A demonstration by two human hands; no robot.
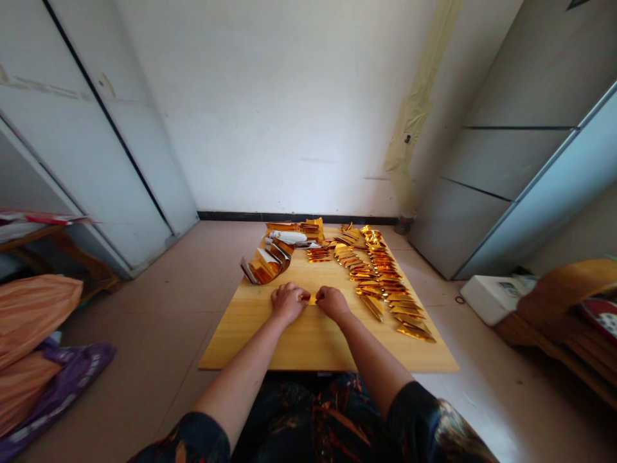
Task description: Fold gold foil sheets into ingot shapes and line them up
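Observation:
Between my two hands, low over the wooden table [250, 341], is a small piece of gold foil paper [312, 299]. My left hand [289, 302] has its fingers closed on the paper's left end. At the other end, the fingertips of my right hand [332, 301] pinch it. Much of the paper is hidden by my fingers. Rows of folded gold paper pieces [385, 270] cover the table's right side, overlapping one another. Left of centre stands a curled stack of gold foil sheets [265, 263], some showing white backs.
Along the table's far edge lie more gold papers [289, 226] and a white object [288, 238]. A wall [289, 128] rises behind. A grey cabinet [96, 128] stands left, a refrigerator [482, 161] right. Orange and purple bags [43, 360] and a wooden chair [563, 321] flank the table.

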